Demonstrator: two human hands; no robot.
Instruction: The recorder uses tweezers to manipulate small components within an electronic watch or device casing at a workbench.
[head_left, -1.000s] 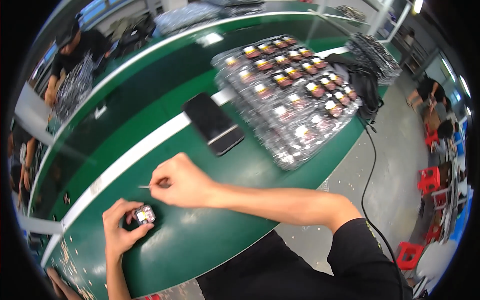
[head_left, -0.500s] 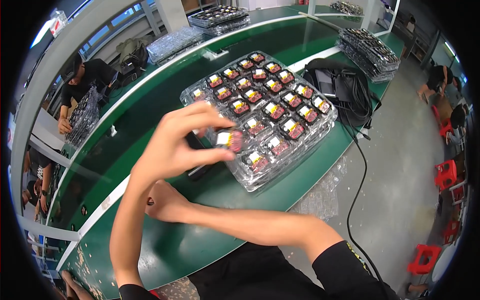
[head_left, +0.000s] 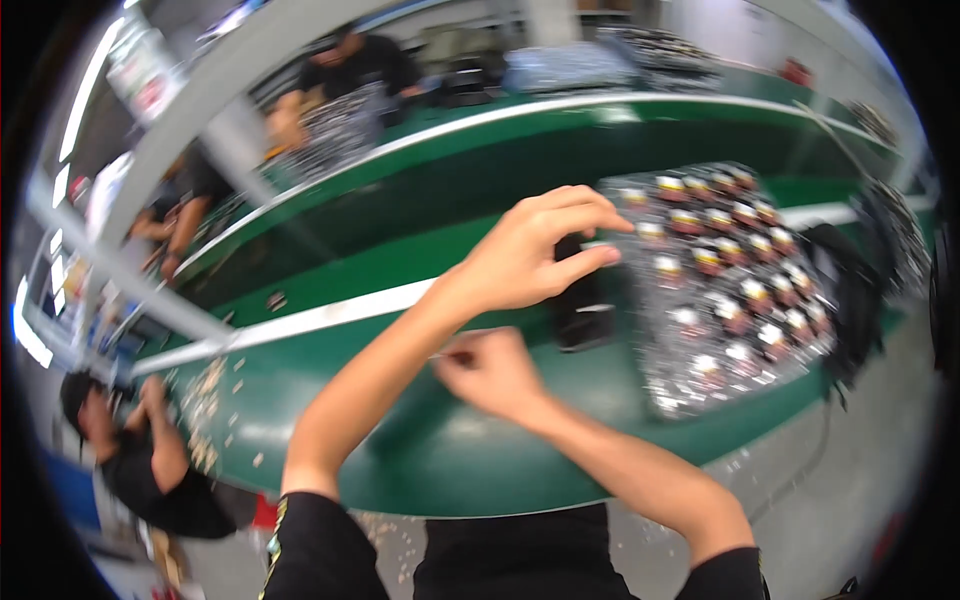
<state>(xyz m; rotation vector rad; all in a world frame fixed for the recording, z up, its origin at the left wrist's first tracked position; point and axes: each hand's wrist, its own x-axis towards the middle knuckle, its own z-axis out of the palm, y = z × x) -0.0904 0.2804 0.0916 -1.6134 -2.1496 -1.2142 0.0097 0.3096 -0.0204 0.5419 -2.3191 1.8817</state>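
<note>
The left hand is raised over the green counter, its thumb and forefinger curled toward each other in a loose pinch just left of the clear plastic tray; blur hides whether that grip holds anything. The tray lies to the right of both hands, its long axis running from near to far, its pockets filled with small dark parts with pale and orange-red tops. The left hand is the nearer to it, almost at its far-left corner. The right hand rests low on the counter, its grip closed on a thin stick-like tool. A flat black device lies between the hands and the tray. Pale scraps litter the counter's left end.
</note>
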